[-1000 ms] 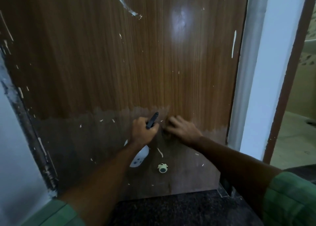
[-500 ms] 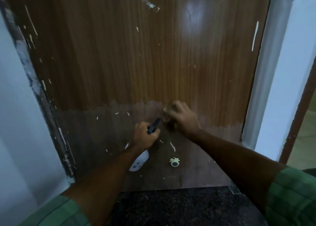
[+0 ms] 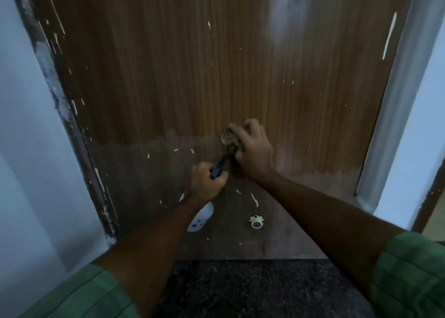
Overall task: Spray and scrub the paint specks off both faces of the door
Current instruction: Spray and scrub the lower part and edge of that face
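The door (image 3: 216,77) fills the frame's centre, its lower band dark and wet, white paint specks (image 3: 254,199) dotting both zones. My right hand (image 3: 255,149) clamps a scrubber (image 3: 230,137) against the wet line; my left hand (image 3: 207,185) grips a spray bottle (image 3: 199,219). I judge this face barely started, the other untouched. Frame edge (image 3: 72,125) crowds lower left; room opens at right.

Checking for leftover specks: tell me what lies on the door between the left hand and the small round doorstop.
Head view: between the left hand and the doorstop, two white paint streaks on dark, wet-looking door.
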Available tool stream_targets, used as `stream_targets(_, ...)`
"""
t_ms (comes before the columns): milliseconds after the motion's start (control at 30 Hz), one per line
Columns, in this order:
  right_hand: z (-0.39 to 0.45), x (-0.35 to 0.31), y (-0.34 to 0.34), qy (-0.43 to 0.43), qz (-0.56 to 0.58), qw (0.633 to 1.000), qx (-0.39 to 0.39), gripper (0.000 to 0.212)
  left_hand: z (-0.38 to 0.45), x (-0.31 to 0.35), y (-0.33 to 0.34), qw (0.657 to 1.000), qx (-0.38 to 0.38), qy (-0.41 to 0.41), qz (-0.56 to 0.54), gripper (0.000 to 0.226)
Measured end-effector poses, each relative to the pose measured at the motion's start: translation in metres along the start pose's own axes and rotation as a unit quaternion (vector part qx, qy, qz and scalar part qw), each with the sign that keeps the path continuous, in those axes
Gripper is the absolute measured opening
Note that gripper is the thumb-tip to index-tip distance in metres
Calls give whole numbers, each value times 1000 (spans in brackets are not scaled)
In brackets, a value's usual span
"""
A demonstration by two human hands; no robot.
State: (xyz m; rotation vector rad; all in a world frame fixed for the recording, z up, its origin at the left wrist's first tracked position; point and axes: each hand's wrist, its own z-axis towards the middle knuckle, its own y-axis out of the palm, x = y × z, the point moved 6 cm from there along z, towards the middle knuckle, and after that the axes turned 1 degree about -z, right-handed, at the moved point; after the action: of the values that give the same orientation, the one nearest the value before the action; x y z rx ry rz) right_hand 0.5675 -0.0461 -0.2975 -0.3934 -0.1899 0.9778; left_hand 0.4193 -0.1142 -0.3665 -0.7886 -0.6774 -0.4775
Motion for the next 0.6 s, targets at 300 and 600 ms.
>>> stream_targets(300, -63, -11, 53, -205, -89, 952, -208, 76, -1, 8, -34, 1000, -2, 0, 8, 35)
stream_targets(600, 17, -47, 17, 13, 24, 999, 25, 48, -5, -19, -61, 993, -1, -64, 97, 42)
